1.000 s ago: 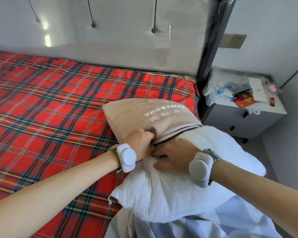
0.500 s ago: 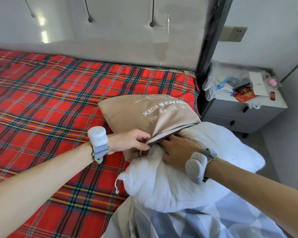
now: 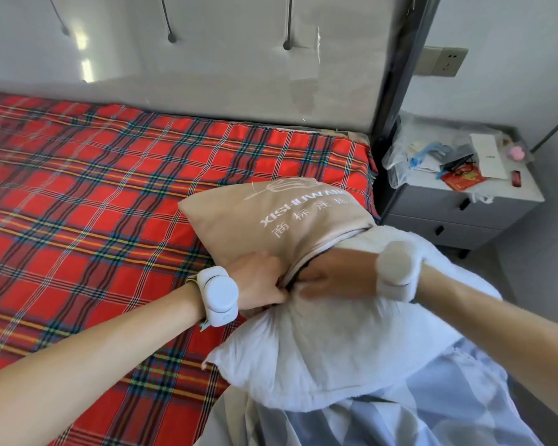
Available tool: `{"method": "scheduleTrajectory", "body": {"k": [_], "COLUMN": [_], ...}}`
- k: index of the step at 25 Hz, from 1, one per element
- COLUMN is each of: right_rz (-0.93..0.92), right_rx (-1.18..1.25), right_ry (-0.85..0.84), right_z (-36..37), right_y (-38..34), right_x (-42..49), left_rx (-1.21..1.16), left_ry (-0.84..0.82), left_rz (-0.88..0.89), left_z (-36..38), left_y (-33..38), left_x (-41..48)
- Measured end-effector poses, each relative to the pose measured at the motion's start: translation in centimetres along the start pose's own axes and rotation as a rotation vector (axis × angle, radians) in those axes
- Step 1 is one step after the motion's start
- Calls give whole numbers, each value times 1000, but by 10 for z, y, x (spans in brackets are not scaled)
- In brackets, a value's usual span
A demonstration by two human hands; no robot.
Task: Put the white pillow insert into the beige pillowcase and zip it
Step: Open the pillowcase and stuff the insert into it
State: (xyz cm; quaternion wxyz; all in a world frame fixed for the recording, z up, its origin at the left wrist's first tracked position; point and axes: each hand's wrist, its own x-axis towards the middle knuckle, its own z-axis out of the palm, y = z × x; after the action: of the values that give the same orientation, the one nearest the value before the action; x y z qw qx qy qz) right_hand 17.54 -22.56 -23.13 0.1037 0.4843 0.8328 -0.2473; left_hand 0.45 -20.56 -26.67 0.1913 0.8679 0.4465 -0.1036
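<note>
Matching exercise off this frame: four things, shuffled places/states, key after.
Things:
1. white pillow insert
2. beige pillowcase
3. left hand
4. right hand

Places/states:
A. lies on the red plaid sheet, white lettering on top
B. grips the case's open edge
C. mostly outside the case
D. fingers tucked into the opening, over the insert

Pairs: 1-C, 2-A, 3-B, 4-D
</note>
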Motion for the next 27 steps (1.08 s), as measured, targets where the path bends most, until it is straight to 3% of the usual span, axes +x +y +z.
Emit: {"method": "scheduleTrajectory", "body": {"k": [3,6,8,12,15,17,19,22,25,27], "right_rz": [131,232,297,306,318,284,212,158,131,121], "right_rx": [90,268,289,215,98,55,5,-54,-154,-174], "right_ry": [181,334,357,381,306,260,238,238,212,116], "right_z": [-32,-33,-21,-11,-6,-4,0,12,24,24], "right_y": [28,49,53,56,57,52,51,45,40,36], "right_x": [-22,-37,-38,-34,-34,-32,-29,-20,-28,-30], "left_rx": [120,36,-68,-18,169,333,350,-27,-714,-1016], "left_ry": [34,384,475,439,450,388,287,181,-29,-109], "left_rz": [25,138,253,194,220,226,185,58,-60,-83], "left_z": [-14,-25,-24,-17,-14,-12,-11,-20,-33,-39], "left_y": [9,24,34,45,41,35,29,23,17,19], "left_x": [2,9,24,57,64,69,76,80,74,67]}}
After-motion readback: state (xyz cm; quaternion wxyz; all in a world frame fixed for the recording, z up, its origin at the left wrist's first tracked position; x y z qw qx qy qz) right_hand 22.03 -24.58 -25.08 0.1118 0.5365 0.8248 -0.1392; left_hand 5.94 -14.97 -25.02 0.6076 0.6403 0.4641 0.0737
